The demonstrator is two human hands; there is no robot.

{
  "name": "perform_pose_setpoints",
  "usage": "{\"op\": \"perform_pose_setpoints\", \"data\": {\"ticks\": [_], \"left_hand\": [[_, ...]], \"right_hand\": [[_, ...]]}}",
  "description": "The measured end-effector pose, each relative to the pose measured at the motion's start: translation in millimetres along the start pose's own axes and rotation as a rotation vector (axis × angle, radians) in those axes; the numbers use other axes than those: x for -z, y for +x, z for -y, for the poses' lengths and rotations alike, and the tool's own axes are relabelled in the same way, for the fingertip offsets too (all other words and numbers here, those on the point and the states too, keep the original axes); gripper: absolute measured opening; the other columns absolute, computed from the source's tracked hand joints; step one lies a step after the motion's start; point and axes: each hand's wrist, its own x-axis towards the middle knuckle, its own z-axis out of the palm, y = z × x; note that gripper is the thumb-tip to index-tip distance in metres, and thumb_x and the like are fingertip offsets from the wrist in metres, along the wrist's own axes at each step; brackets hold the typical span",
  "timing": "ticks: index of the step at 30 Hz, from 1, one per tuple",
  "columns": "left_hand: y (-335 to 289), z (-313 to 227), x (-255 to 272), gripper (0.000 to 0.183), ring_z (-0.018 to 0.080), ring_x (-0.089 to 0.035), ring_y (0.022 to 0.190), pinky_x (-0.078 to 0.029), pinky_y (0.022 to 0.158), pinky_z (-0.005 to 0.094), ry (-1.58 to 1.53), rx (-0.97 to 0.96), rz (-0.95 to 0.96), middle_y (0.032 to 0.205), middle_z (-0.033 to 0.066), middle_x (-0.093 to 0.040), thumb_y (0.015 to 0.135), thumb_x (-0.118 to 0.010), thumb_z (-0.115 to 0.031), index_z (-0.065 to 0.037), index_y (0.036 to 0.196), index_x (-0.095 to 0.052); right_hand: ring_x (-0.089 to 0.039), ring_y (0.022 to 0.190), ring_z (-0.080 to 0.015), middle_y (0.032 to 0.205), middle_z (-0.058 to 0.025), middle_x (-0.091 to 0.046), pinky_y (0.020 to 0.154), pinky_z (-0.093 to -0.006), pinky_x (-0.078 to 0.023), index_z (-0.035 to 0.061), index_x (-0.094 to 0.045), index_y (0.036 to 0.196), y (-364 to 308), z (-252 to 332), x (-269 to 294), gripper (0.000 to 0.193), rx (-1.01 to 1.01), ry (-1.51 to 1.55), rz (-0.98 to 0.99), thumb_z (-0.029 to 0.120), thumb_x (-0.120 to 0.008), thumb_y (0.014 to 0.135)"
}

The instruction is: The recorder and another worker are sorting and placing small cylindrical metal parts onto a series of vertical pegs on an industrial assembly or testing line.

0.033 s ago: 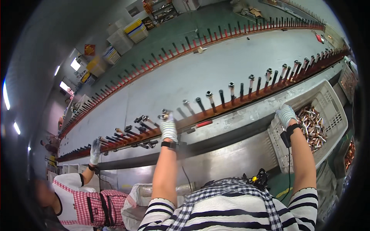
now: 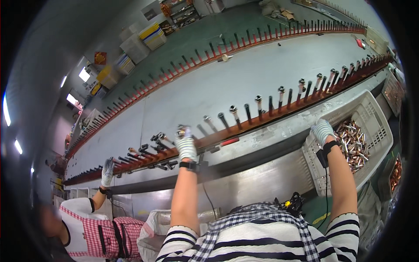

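Note:
My left hand (image 2: 187,147), in a striped white glove, is closed at the row of upright posts. A shiny metal fitting (image 2: 181,130) shows at its fingertips, over a post hidden by the hand. My right hand (image 2: 323,131), gloved alike, is at the left rim of a grey plastic crate (image 2: 379,114). Its fingers curl downward, and what they grip, if anything, is hidden. Loose metal fittings (image 2: 352,144), silvery and coppery, lie heaped in the crate beside it. To the right of my left hand, dark-topped posts (image 2: 248,112) stand along the strip, some capped with shiny fittings (image 2: 258,99).
A co-worker's gloved hand (image 2: 107,172) is at the same row on the left. A red-handled tool (image 2: 230,141) lies on the near ledge. Across the grey table (image 2: 174,105) runs a second row of posts (image 2: 235,41). A cable hangs from each of my wrists.
The near row of posts has shifted slightly left, and my left hand has moved left with it. My right hand stays nearly where it was, at the crate.

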Motion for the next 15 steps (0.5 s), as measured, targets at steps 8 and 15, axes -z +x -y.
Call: {"op": "perform_pose_setpoints", "data": {"ticks": [8, 15], "left_hand": [[-21, -32, -4, 0.025, 0.0123, -0.060, 0.086, -0.049, 0.079, 0.0268, -0.160, 0.028, 0.123, 0.100, 0.0062, -0.061, 0.083, -0.062, -0.003, -0.002, 0.108, -0.057], [-6, 37, -17, 0.033, 0.0146, -0.060, 0.088, -0.046, 0.080, 0.0297, 0.386, -0.048, 0.503, 0.098, 0.0064, -0.065, 0.084, -0.063, -0.011, -0.001, 0.114, -0.055]], "right_hand": [[-0.056, 0.101, -0.0393, 0.105, -0.0269, -0.060, 0.088, -0.0419, -0.046, -0.0032, -0.061, 0.101, -12, 3, 20, 0.042, -0.030, 0.034, -0.007, 0.031, -0.064, 0.077], [-0.057, 0.102, -0.0380, 0.104, -0.0262, -0.060, 0.089, -0.0415, -0.046, -0.0029, -0.063, 0.101, -7, 17, 14, 0.042, 0.048, 0.009, 0.030, 0.033, -0.062, 0.080]]}}
